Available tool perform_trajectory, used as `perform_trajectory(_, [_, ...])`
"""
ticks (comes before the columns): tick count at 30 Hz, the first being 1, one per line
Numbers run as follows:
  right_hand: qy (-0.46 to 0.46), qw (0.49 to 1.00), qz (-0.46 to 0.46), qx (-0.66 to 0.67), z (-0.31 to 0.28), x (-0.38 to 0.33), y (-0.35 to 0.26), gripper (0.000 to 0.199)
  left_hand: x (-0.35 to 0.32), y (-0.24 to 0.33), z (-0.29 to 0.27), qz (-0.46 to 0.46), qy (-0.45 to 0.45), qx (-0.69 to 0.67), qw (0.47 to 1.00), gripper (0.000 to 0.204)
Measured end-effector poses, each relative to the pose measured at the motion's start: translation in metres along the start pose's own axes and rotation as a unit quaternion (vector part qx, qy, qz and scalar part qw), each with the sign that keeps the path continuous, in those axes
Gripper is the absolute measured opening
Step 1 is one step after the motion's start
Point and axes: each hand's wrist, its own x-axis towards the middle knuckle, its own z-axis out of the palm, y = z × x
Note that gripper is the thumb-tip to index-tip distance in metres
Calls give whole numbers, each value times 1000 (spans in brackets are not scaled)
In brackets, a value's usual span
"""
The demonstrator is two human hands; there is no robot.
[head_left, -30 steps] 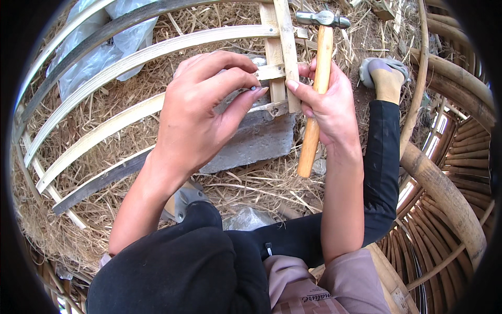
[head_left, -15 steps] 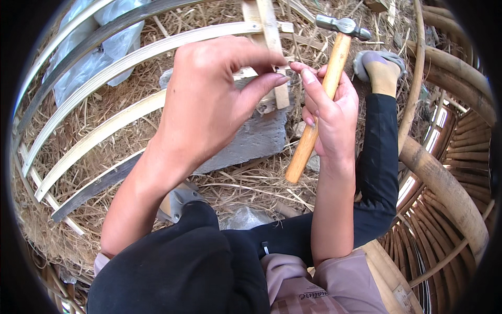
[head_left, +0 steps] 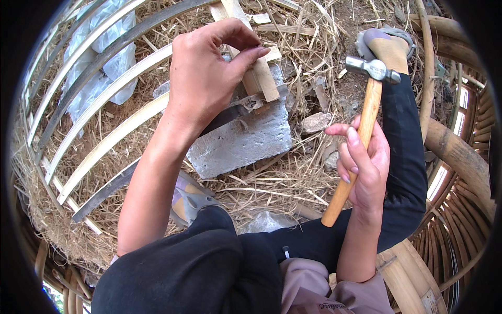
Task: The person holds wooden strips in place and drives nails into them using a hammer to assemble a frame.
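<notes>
Right hand [head_left: 374,162] grasps hammer [head_left: 370,104] right of block [head_left: 246,141]; likely head-heavy, stiff; hold low handle. Left hand [head_left: 201,73], block's far side: fingertips near-pinched, contents can't tell.

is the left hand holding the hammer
No, the hammer is in the right hand, while the left hand is by a wooden strip.

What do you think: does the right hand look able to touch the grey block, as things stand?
Probably yes: the grey block lies to the left of the right hand, with apparently only straw and low stones between them. The hand holds the hammer, though, so grasping may be awkward.
</notes>
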Motion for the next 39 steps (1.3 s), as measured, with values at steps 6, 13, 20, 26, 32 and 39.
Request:
perform_trajectory(6, [23,998,10,64,-8,1,9,18,-1,-5,2,19,17,2,1000,7])
perform_trajectory(13, [22,997,14,70,-4,2,11,21,0,-7,1,49,17,15,999,9])
perform_trajectory(20, [18,998,9,62,-2,0,6,22,-1,-6,3,23,13,-12,1000,12])
perform_trajectory(26, [8,1000,-7,25,9,-3,-2,23,4,-16,3,165,56,37,984,9])
perform_trajectory(32, [-28,997,-23,-64,25,-2,-1,16,2,-18,4,126,-10,79,989,10])
perform_trajectory(39, [-23,897,-217,-383,46,4,3,14,0,-18,4,121,-2,60,991,10])
